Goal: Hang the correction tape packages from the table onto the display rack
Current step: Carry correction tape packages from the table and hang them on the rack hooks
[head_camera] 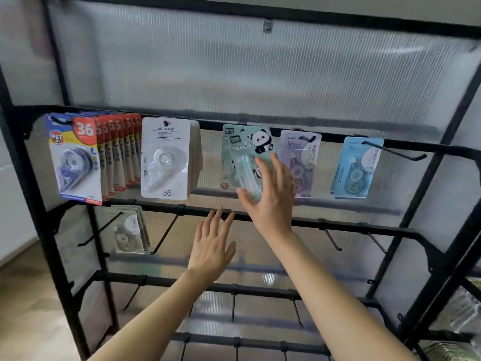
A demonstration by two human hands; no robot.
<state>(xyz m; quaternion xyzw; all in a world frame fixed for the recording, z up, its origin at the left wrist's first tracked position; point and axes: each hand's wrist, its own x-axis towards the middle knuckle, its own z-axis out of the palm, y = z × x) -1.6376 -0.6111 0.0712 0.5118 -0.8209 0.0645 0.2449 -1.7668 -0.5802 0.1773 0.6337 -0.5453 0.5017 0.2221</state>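
A black display rack (338, 226) fills the view. On its top rail hang a blue-and-red row of packages (78, 157), a white pack marked 36 (165, 157), a green panda pack (244, 152), a purple pack (299, 152) and a light blue pack (356, 165). My right hand (270, 196) is spread flat with straight fingers against the lower part of the tilted panda pack. My left hand (212, 243) hovers open below it, in front of the second rail, holding nothing.
Lower left, a few pale packages (128, 230) hang on a second-row hook. Bare black hooks (333, 239) stick out from the second and third rails, and one long hook (395, 149) juts out by the light blue pack. Wooden floor lies at the left.
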